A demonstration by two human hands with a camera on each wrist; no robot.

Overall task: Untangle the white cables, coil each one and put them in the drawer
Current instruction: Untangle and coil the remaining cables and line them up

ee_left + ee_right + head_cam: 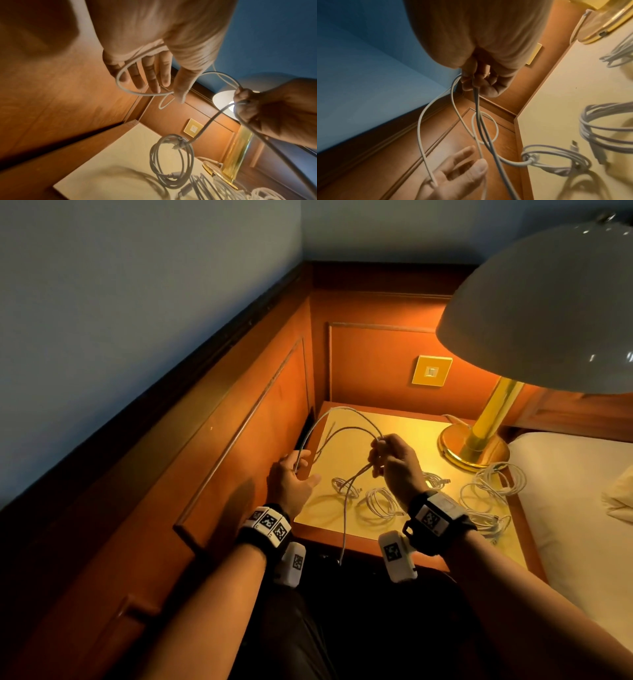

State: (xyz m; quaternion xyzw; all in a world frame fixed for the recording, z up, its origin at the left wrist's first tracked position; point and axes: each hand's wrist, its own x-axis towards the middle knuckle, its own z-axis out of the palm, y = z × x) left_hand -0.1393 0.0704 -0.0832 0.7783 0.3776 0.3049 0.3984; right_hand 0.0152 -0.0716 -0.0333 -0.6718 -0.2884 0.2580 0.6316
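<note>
A white cable (342, 408) arches in loops between my two hands above the nightstand top (404, 433). My right hand (380, 453) pinches several strands of it together at the fingertips (481, 81). My left hand (305, 469) is open at the nightstand's left edge, fingers (154, 75) straight, with a loop of the cable (120, 83) draped across the palm. One strand runs down from the right hand to a small coil (556, 159) on the top; another hangs over the front edge (343, 542). No drawer is in view.
More coiled white cables (378, 503) lie on the nightstand, with a looser tangle (493, 487) at its right edge by the bed (565, 491). A brass lamp base (472, 446) stands at the back right under a large shade (548, 302). Wood panelling closes the left and back.
</note>
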